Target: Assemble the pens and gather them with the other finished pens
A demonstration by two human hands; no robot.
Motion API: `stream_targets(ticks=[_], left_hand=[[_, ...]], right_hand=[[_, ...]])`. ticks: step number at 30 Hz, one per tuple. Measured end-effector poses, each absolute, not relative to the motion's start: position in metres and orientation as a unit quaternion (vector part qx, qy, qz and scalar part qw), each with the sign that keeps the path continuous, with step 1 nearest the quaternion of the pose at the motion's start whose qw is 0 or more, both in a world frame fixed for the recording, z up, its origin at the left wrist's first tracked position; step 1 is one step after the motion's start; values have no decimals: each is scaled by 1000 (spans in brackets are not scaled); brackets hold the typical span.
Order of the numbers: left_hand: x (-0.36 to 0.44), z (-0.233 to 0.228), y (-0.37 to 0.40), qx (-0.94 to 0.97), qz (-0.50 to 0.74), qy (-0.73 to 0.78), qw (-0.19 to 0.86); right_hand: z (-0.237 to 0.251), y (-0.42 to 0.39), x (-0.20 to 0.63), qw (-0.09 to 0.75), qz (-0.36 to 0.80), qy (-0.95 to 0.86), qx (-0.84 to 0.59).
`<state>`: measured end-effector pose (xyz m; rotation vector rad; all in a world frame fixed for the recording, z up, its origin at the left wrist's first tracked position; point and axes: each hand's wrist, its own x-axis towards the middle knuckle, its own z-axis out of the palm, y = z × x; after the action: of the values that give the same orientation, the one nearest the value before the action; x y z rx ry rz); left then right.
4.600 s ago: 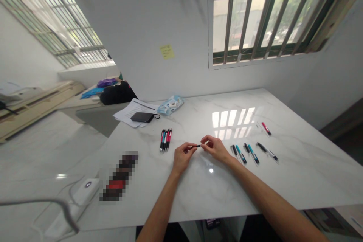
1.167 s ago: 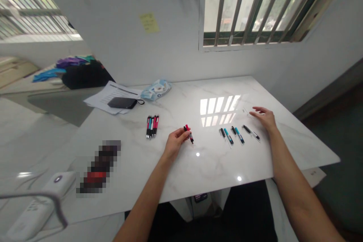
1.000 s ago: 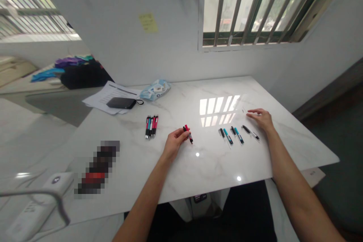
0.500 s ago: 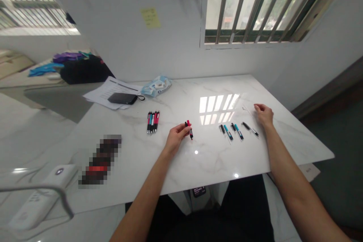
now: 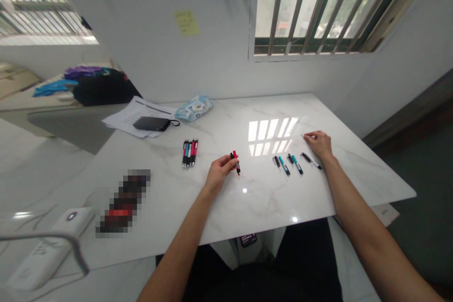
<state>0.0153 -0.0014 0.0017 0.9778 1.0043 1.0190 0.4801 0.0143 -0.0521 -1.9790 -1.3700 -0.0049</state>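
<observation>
At the middle of the white marble bench (image 5: 354, 170) we find the left hand (image 5: 217, 174) pinching a red-and-black pen (image 5: 236, 161) between thumb and fingertips, raised a little off the surface with its tip angled down and toward the right, a grip that keeps one end free. Our right hand (image 5: 318, 144) reaches well out to the right, fingers curled and pressed to the bench on something thin and pale; whether it has actually closed on a part we cannot tell. Just beside that hand lies a black pen piece (image 5: 311, 161), and between the two hands sit two teal pens (image 5: 289, 164) laid side by side, seemingly kept within easy reach. Left of the held pen, a neat cluster of pens (image 5: 189, 152) lies parallel, apparently set apart. Farther back rest a black pouch (image 5: 151, 123) on papers (image 5: 132, 115) and a blue wipes packet (image 5: 194, 107).
</observation>
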Motion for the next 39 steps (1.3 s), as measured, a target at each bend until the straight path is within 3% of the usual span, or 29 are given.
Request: stream_targets(ticks=[7,15,18,22,27,35,39], left_hand=[[15,1,-2,433,450,439,646],[17,-2,-3,455,444,432,640],[18,-2,-4,469,456,413,634],[19,2,-6,499,480,393,605],[16,5,-7,527,489,392,575],[16,9,-8,534,497,395,558],[16,12,-10,550,483,389,559]], right_hand=[[-46,11,477,381,-19,-515,-768],[-7,12,426,577,69,-437,-686],[14,12,371,617,184,-468,-606],[38,2,281,592,344,-532,-498],[43,-12,202,545,365,-594,-465],[39,-12,199,599,375,-522,-477],[45,-17,200,555,402,-576,-446]])
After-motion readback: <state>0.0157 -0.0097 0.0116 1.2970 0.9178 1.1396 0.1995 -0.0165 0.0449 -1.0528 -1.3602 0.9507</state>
